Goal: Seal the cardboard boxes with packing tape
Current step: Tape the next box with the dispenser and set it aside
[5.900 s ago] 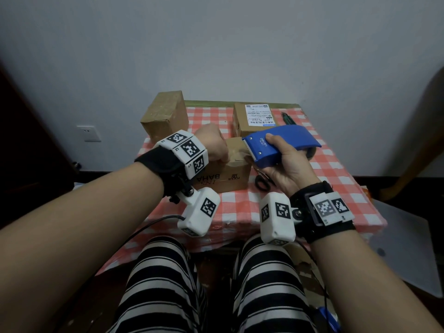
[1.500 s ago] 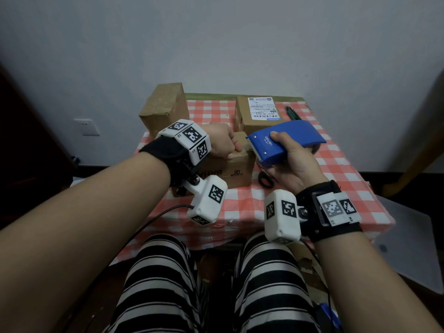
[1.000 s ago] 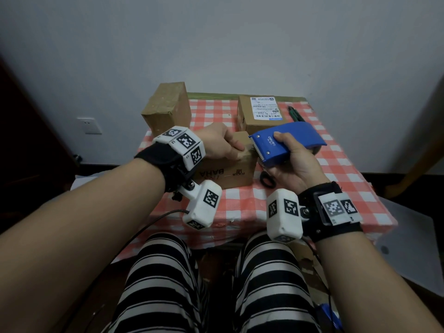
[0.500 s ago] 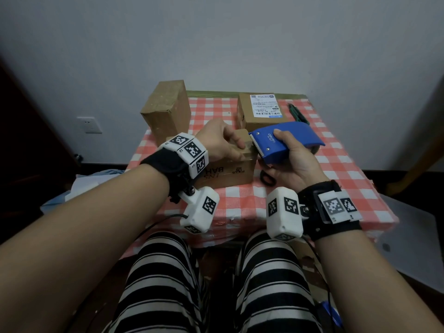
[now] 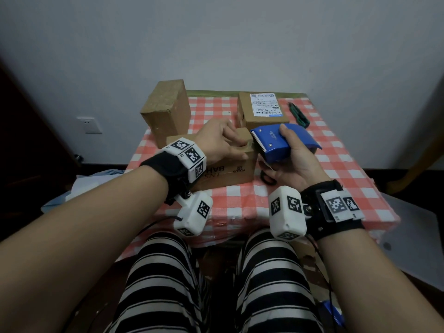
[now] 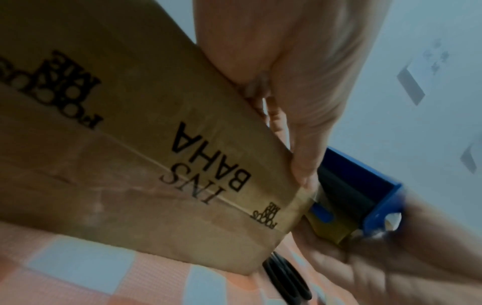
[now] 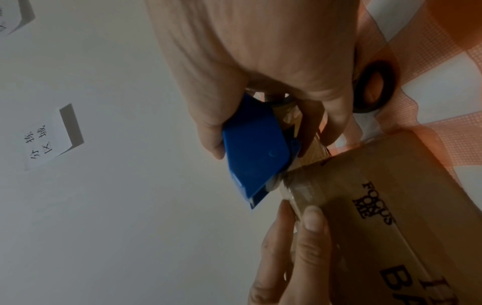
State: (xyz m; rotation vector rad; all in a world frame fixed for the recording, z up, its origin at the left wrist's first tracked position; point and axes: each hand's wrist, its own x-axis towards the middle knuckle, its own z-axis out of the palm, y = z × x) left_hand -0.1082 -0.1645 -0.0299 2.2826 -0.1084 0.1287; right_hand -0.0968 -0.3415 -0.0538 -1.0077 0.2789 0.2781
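On a red-and-white checked tablecloth (image 5: 240,203), left hand (image 5: 216,143) presses straight fingers on a printed brown cardboard box (image 5: 230,171) while right hand (image 5: 295,159) grips a blue plastic tape dispenser (image 5: 271,143) at its end.

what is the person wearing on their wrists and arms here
Both forearms are bare, no sleeves. Each wrist carries a black strap: the left wrist band has a white block printed with black square tag markers on top, and the right wrist band has a similar tagged plate. Under each wrist hangs a white rounded camera pod with the same markers; a thin black cable trails from the left pod.
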